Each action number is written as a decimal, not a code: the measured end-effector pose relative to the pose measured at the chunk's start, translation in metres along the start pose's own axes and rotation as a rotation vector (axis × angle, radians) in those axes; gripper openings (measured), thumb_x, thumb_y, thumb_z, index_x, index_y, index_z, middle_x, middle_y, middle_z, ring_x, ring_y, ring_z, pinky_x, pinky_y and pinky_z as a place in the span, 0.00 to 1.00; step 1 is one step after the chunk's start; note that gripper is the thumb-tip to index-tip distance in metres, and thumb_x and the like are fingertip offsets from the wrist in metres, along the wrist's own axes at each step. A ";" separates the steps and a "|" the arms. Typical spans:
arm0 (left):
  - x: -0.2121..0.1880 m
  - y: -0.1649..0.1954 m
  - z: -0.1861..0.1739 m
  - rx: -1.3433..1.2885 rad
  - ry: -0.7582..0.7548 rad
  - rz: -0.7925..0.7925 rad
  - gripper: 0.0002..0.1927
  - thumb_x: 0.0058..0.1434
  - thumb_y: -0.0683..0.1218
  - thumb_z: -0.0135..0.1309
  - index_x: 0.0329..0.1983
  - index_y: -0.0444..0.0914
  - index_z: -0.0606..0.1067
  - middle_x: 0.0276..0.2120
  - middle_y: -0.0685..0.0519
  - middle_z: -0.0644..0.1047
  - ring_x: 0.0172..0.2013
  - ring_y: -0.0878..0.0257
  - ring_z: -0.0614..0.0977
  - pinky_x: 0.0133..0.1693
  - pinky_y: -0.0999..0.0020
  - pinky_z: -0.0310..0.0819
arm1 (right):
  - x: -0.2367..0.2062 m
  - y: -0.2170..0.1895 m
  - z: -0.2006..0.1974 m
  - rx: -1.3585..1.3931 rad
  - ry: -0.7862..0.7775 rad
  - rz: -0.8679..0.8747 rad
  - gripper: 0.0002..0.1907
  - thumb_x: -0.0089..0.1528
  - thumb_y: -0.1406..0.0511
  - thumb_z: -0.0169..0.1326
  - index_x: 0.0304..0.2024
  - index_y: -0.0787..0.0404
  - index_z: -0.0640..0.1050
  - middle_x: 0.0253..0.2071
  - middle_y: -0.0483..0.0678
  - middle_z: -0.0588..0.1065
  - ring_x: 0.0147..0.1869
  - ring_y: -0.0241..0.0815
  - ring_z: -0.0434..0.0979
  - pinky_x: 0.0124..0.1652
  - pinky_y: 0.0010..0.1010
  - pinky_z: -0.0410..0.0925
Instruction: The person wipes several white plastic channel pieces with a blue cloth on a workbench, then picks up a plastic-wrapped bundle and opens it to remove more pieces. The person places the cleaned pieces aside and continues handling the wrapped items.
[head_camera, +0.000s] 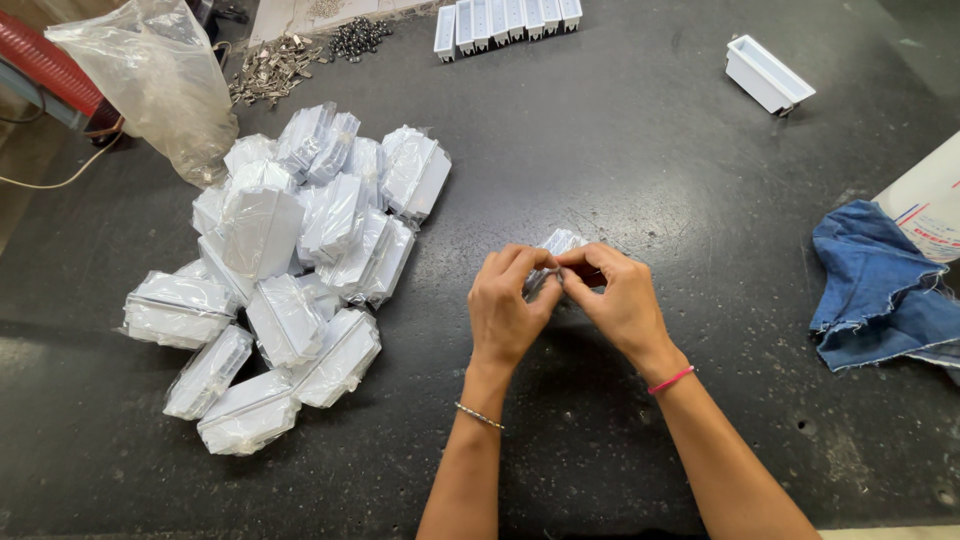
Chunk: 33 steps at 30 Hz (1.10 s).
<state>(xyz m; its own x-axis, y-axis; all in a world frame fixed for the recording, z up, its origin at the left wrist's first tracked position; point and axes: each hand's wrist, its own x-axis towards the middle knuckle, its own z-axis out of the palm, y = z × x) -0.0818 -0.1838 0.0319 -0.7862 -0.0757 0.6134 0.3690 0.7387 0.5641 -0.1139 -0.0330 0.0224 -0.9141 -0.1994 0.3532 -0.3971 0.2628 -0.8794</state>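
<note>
small packet (560, 242) mostly behind fingers (530, 262)

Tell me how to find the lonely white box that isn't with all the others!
Start at the dark table and look to its far right corner, away from the big pile of wrapped white boxes on the left. There sits a single white box, long and open on top. Unlike the pile it has no plastic wrap, and unlike the row of white boxes at the far edge it stands alone.

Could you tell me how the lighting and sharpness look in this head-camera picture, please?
Head view: even, soft light, with a dull sheen on the dark table; faint shadow under the left hand and right hand; the pile of wrapped white parts is bright with plastic glare; edges bend slightly from the wide lens; focus is sharp throughout.
</note>
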 end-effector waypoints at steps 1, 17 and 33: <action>-0.001 0.000 0.001 0.010 0.016 0.009 0.07 0.55 0.42 0.62 0.37 0.42 0.79 0.38 0.58 0.80 0.37 0.59 0.79 0.39 0.63 0.76 | 0.000 0.000 0.000 0.011 -0.008 0.019 0.09 0.61 0.70 0.58 0.44 0.64 0.82 0.41 0.48 0.83 0.43 0.37 0.85 0.46 0.27 0.77; -0.003 -0.007 0.006 0.014 0.000 0.125 0.09 0.59 0.42 0.62 0.43 0.41 0.80 0.43 0.56 0.82 0.37 0.59 0.81 0.39 0.65 0.77 | -0.002 -0.001 -0.009 -0.094 -0.003 -0.077 0.09 0.60 0.68 0.61 0.43 0.62 0.82 0.39 0.48 0.83 0.40 0.38 0.85 0.41 0.28 0.76; 0.003 -0.010 -0.002 -0.067 -0.162 0.029 0.09 0.57 0.40 0.60 0.42 0.38 0.76 0.44 0.52 0.76 0.46 0.54 0.79 0.45 0.60 0.75 | 0.001 0.014 0.008 -0.088 0.016 -0.029 0.08 0.63 0.66 0.59 0.43 0.62 0.82 0.39 0.47 0.83 0.39 0.38 0.84 0.42 0.28 0.77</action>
<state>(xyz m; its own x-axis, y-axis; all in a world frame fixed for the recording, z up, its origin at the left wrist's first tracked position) -0.0865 -0.1923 0.0291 -0.8422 0.0577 0.5360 0.4207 0.6922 0.5864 -0.1194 -0.0368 0.0082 -0.9028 -0.1934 0.3840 -0.4288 0.3387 -0.8375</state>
